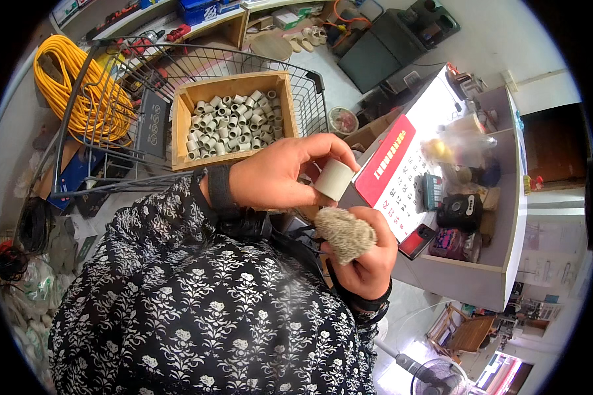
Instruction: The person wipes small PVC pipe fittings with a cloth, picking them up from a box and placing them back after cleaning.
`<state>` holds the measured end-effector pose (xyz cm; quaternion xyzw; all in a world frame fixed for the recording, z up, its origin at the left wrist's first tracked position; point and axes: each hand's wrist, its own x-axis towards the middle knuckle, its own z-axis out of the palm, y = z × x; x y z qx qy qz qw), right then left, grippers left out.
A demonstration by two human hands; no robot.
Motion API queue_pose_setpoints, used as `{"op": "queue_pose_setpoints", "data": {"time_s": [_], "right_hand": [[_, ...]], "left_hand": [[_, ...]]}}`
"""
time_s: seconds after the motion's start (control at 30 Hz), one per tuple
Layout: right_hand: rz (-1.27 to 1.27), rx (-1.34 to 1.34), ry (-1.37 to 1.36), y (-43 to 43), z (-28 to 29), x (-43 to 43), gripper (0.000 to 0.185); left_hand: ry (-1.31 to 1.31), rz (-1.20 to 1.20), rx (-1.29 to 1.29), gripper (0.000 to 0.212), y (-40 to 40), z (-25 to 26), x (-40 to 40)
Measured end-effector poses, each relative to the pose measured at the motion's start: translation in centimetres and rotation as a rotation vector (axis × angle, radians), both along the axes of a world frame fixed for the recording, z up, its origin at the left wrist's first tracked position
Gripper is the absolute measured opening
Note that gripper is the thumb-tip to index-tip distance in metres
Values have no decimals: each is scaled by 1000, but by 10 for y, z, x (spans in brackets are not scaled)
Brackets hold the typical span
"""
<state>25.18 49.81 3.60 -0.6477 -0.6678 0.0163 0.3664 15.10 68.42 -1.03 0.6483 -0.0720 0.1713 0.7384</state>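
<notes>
My left hand [281, 173] grips a short grey plastic pipe coupling [334, 179] between thumb and fingers, above the lap and right of the wooden box. Just below it, my right hand [368, 252] is closed on a bunched, fuzzy grey-brown cloth [346, 234]. The cloth lies close under the coupling; whether they touch I cannot tell. Many similar grey couplings [232, 123] lie loose in a wooden box [180, 123], which rests at a wire shopping cart beyond my left forearm.
The wire cart [321, 98] surrounds the box, with a coiled yellow hose or cable [74, 94] at its left. To the right stands a white desk [449, 271] with a calendar sheet, a calculator [432, 191] and a phone [417, 242]. A fan [437, 377] stands at the lower right.
</notes>
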Motion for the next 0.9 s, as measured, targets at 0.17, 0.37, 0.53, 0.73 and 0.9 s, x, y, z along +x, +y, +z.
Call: {"op": "queue_pose_setpoints", "data": {"time_s": [0.17, 0.37, 0.53, 0.73, 0.9], "right_hand": [[-203, 145, 29, 2, -3, 9, 25], [31, -9, 23, -3, -3, 7, 31], [-105, 129, 55, -2, -9, 10, 30], [-31, 18, 65, -4, -10, 13, 30], [-82, 101, 107, -5, -5, 16, 31]], "left_hand": [[62, -154, -44, 52, -5, 7, 0], [9, -71, -160, 55, -3, -6, 0], [69, -168, -39, 56, -2, 5, 0], [6, -106, -293, 50, -4, 0, -1], [74, -193, -64, 49, -1, 8, -1]]}}
